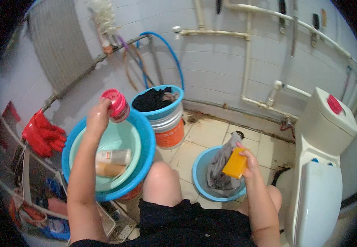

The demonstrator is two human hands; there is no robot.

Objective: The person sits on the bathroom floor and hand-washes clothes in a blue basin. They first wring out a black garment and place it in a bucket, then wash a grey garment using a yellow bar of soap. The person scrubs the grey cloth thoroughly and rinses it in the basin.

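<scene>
My left hand (pixel 99 116) is closed on the rim of a pink plastic tub (pixel 119 108), held over the far side of a mint-green basin (pixel 130 133). That basin sits inside a larger blue basin (pixel 149 138) and holds a white bottle (pixel 118 157) and an orange-brown one (pixel 107 169). On the right, a yellow-orange rectangular block (pixel 235 163), perhaps a bar of soap, is gripped in my right hand (pixel 249 161). Below it, a grey cloth (pixel 219 171) lies partly in a light-blue basin (pixel 199 181), its upper end reaching up by my right fingers.
Dark clothes (pixel 151 100) fill a blue basin (pixel 179 101) on an orange-and-white bucket (pixel 170 135). Red rubber gloves (pixel 42 133) hang at the left above a rack (pixel 34 181). A toilet (pixel 320 193) stands right. Pipes (pixel 247 61) run along the tiled wall.
</scene>
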